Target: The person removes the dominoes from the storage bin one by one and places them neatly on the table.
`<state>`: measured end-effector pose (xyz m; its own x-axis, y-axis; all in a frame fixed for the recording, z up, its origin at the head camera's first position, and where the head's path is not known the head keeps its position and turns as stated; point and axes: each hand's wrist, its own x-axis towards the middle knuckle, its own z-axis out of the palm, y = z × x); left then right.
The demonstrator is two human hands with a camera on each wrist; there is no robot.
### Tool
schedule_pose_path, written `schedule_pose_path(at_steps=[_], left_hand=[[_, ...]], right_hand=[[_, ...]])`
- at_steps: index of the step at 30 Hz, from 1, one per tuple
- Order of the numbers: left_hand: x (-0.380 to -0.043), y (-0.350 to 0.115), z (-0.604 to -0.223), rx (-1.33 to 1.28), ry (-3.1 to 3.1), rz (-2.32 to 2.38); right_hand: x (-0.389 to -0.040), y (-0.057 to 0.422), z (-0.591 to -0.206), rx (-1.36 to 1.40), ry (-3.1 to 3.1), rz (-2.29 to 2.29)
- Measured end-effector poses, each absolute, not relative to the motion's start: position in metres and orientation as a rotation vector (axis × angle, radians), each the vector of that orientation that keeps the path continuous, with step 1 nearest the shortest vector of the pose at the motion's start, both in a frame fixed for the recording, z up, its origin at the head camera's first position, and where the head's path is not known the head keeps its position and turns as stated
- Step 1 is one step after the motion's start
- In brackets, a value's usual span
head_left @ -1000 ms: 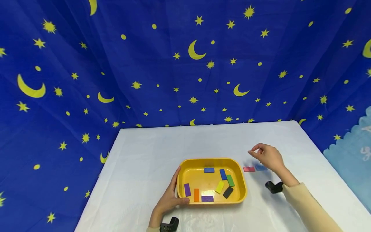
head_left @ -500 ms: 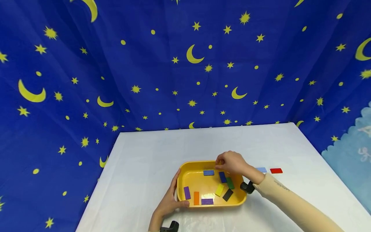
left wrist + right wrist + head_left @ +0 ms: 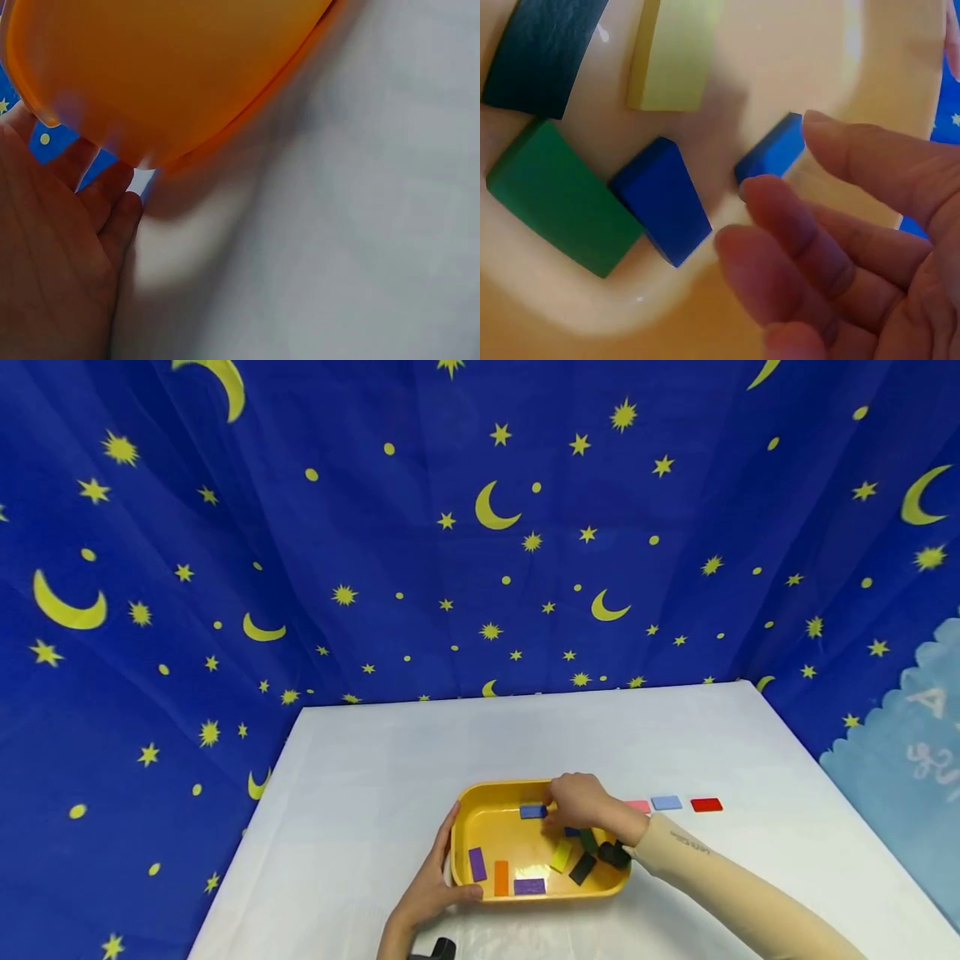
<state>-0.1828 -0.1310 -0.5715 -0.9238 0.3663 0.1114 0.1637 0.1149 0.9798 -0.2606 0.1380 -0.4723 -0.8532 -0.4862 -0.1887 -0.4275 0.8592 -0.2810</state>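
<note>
Head view: the right hand (image 3: 576, 802) reaches into the tray (image 3: 462, 842), fingers (image 3: 832, 225) loosely apart, holding nothing, the blue block (image 3: 532, 811) at their tips. Better to pinch its long edges while the left hand (image 3: 427, 893) steadies the rim.

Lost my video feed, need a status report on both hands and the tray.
Left hand steadies yellow tray. Right hand inside tray, fingers open at blue block, not gripping. Nothing in the way.

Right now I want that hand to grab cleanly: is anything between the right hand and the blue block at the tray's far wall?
Nothing visible: the right hand reaches the blue block directly, fingertips beside it.
</note>
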Motion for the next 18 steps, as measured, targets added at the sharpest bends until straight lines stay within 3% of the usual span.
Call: schedule_pose_path(at_steps=[18], left_hand=[[-0.181,-0.13,-0.57,0.496,2.22,1.908]], right_hand=[[-0.256,0.131,-0.49,-0.824,2.871,-0.228]])
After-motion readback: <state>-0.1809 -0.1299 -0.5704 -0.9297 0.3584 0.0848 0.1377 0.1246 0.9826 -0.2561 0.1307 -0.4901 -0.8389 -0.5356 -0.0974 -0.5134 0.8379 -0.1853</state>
